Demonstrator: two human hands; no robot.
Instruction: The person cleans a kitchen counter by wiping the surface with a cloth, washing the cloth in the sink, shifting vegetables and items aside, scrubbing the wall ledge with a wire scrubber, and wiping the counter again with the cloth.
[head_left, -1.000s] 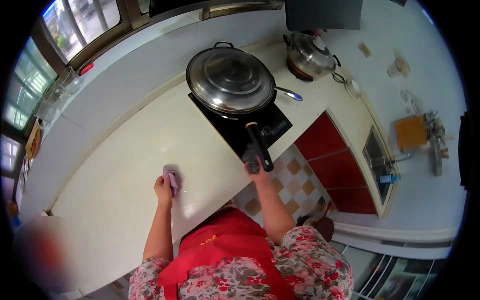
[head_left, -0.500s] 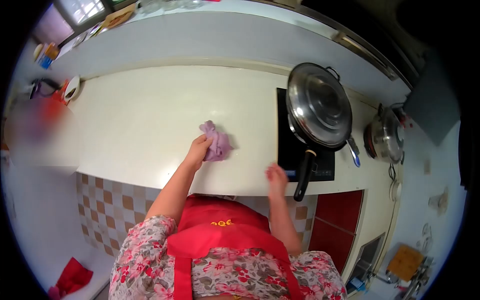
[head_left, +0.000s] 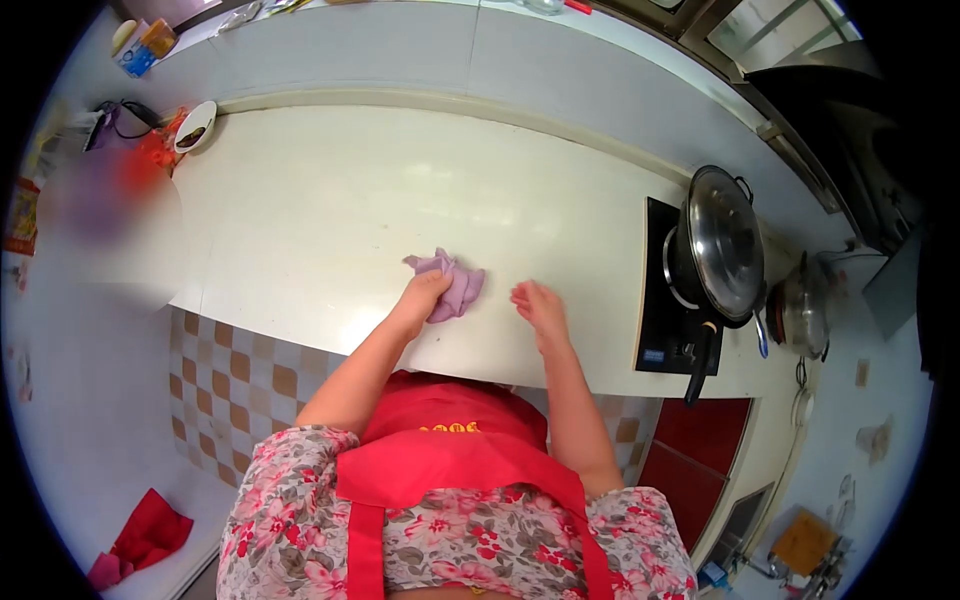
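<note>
A crumpled light purple cloth (head_left: 460, 290) lies against the white countertop (head_left: 320, 200), near the middle of the view. My left hand (head_left: 424, 300) is closed around its near left side, and part of the cloth sticks out past the fingers. To the right of the cloth, apart from it, my right hand (head_left: 542, 308) hovers over the counter. Its fingers are bunched and curled inward, slightly blurred, with nothing visible in them.
On the right, a black cooktop (head_left: 655, 310) carries a pan (head_left: 690, 265) under a metal lid (head_left: 727, 240); its black handle (head_left: 697, 370) juts over the front edge. Beyond is another pot (head_left: 800, 310). A white bowl (head_left: 197, 125) sits at the far left.
The view has shifted left, so the cooktop appears farther right. My right hand has moved away from the cooktop toward the cloth. My left hand keeps hold of the cloth.
</note>
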